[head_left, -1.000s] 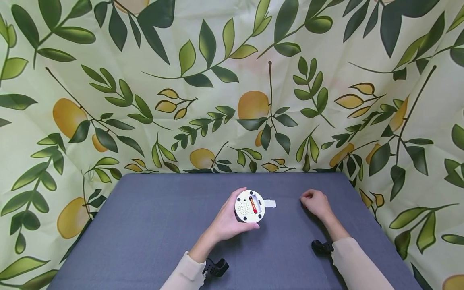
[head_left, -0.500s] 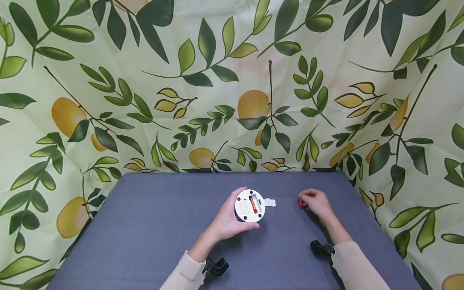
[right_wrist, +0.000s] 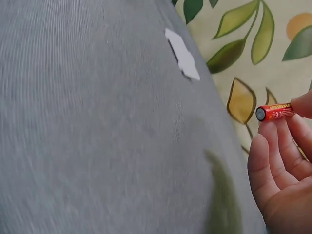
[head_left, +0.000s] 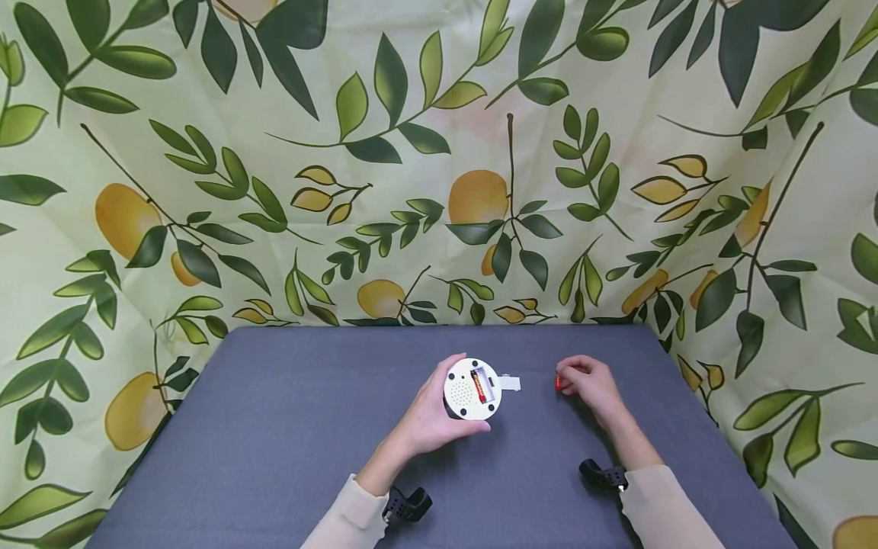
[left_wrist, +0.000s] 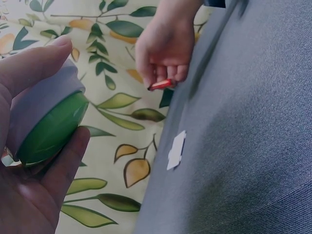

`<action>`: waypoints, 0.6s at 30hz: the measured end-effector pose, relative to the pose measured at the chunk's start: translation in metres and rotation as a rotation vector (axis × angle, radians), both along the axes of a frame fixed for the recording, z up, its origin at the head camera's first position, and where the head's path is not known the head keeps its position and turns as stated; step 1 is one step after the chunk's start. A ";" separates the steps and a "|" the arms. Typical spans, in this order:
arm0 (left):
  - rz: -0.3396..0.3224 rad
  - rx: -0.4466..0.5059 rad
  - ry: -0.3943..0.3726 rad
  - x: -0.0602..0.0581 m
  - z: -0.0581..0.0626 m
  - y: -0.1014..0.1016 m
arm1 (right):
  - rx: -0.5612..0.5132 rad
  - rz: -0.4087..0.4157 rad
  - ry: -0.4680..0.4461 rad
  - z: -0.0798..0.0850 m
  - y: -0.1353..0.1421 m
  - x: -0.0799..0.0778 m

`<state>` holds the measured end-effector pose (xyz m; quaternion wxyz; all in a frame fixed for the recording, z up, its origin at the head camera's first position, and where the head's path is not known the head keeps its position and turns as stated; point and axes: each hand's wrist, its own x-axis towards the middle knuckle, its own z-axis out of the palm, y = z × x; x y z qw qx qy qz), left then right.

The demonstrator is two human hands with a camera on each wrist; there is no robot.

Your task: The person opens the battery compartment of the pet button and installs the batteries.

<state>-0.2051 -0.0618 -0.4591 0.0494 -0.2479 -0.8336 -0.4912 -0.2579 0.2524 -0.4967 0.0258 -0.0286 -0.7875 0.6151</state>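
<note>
My left hand (head_left: 430, 415) grips a round device (head_left: 461, 392), its white underside facing up, with small holes, dark feet and an uncovered battery compartment. Inside that compartment lies one red battery (head_left: 478, 386), beside a vacant slot. The left wrist view shows the device's glossy green part (left_wrist: 56, 129) between thumb and fingers. To the right, above the table, my right hand (head_left: 595, 387) pinches another red battery (right_wrist: 279, 112) between thumb and fingertips, one flat end exposed. A white battery cover (left_wrist: 176, 150) lies on the table between the hands, partly behind the device in the head view.
A grey-blue cloth covers the table (head_left: 309, 427). Behind it and along the sides hangs a pale curtain (head_left: 411, 175) printed with leaves and fruit. Black wrist camera mounts (head_left: 409, 505) sit on both wrists.
My right hand has shifted slightly left, and the red battery in its fingers has come into view. My left hand and the device have stayed almost still.
</note>
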 end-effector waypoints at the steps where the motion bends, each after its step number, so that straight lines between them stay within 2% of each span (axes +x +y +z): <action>1: -0.001 0.001 -0.001 0.000 0.000 0.000 | -0.016 0.009 0.010 0.001 -0.002 0.001; 10: 0.005 -0.002 -0.005 -0.001 -0.002 0.000 | -0.096 0.077 0.061 0.013 -0.016 0.008; 18: -0.007 -0.003 -0.022 0.000 -0.002 0.001 | -0.100 0.117 0.118 0.030 -0.029 0.016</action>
